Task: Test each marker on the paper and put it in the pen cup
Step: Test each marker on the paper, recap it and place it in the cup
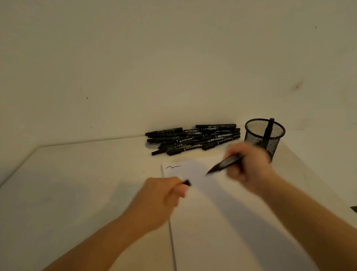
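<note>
My right hand (248,166) grips an uncapped black marker (223,165), tip pointing down-left just above the white paper (201,219). My left hand (163,197) holds the marker's black cap (186,182), curled fingers around it, over the paper's left edge. One wavy black line (173,167) is drawn near the paper's top left corner. A pile of several black markers (195,138) lies at the back of the table by the wall. The black mesh pen cup (264,136) stands right of the pile with one marker (269,128) upright inside. Both hands are motion-blurred.
The pale table (71,197) runs to the wall at the back. Its right edge (317,177) falls off just beyond the pen cup. A round grommet (149,144) shows under the left end of the marker pile.
</note>
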A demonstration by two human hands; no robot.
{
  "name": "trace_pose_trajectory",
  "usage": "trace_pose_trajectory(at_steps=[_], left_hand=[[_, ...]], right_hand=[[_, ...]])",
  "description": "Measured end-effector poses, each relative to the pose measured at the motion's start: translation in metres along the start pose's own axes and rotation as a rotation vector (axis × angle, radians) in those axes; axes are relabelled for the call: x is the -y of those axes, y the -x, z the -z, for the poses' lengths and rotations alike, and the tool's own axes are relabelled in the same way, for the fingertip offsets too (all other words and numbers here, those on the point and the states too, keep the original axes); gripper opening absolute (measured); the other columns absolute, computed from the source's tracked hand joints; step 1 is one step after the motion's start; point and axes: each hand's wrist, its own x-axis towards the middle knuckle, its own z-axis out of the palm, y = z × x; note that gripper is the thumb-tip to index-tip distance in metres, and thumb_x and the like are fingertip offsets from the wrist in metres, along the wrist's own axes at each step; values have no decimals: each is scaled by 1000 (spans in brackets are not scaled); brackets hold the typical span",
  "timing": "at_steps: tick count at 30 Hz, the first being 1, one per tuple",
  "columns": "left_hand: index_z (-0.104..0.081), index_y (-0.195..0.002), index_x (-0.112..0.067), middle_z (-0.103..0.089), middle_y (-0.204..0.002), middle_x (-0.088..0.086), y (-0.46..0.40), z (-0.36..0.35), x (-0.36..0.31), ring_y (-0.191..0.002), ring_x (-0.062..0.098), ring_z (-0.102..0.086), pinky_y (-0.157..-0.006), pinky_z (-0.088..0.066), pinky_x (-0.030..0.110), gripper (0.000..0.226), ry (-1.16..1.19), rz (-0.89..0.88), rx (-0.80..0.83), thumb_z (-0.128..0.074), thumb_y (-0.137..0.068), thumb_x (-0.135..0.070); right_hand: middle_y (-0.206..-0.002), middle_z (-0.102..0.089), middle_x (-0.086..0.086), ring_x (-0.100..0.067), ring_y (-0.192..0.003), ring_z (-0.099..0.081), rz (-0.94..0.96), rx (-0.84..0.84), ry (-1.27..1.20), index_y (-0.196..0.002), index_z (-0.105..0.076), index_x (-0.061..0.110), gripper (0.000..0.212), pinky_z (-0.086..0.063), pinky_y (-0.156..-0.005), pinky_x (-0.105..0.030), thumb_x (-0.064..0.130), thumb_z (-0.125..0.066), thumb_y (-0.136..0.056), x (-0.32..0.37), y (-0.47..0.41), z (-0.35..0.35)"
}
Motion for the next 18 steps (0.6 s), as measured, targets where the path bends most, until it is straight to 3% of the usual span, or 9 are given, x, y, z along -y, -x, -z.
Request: trace_pose_trajectory(at_steps=[1,3,6,8,11,15,18], left_hand=[[-56,-64,-28,-53,-46,-15,3,8,10,-45,1,-48,-45,-34,10,31,55,95,-56,-47,-94,-20],[-57,-63,-27,-56,-48,-15,2,24,29,-43,1,-49,-46,-36,9,35,119,215,-125,-47,-94,-16],[-60,-71,-25,-65,-59,-22,-10,23,35,-60,-3,-60,-57,-42,9,29,89,215,0,-44,-95,-21],[-60,-78,-25,-69,-74,-21,-19,11,30,-76,-3,-63,-71,-47,17,24,26,187,57,-43,-95,-28],[-60,-94,-22,-69,-94,-3,-26,-10,27,-88,16,-62,-79,-48,37,25,-81,130,84,-39,-95,-37],[-55,-107,-22,-56,-91,-4,-31,-30,29,-85,14,-51,-73,-41,29,31,-266,47,75,-35,-95,-42],[-55,-102,-21,-49,-84,-6,-29,-36,37,-84,14,-49,-70,-37,27,29,-226,61,64,-36,-95,-41]], right_hand=[[-34,-43,-7,-12,-23,-27,74,-46,-49,-38,-53,9,47,-19,-30,-12,3,-43,-83,7,-5,11],[-37,-44,-6,-13,-27,-30,204,-45,89,-46,-57,8,42,-20,-32,-15,6,-45,-86,12,-13,26],[-58,-62,-1,-12,-45,-54,228,107,547,-79,-64,12,20,-38,-40,-19,23,-53,-91,-7,-21,15],[-76,-68,5,-6,-64,-64,236,170,683,-90,-64,25,7,-47,-51,-21,26,-58,-88,-18,-30,0],[-80,-70,7,-4,-68,-65,239,125,638,-88,-63,34,10,-47,-54,-20,24,-60,-87,-26,-47,-17],[-64,-69,5,-1,-56,-63,283,68,591,-78,-65,27,6,-44,-47,-13,23,-65,-83,-43,-66,-34],[-57,-63,4,3,-49,-58,311,-79,597,-73,-61,22,11,-43,-54,-19,24,-62,-84,-62,-75,-26]])
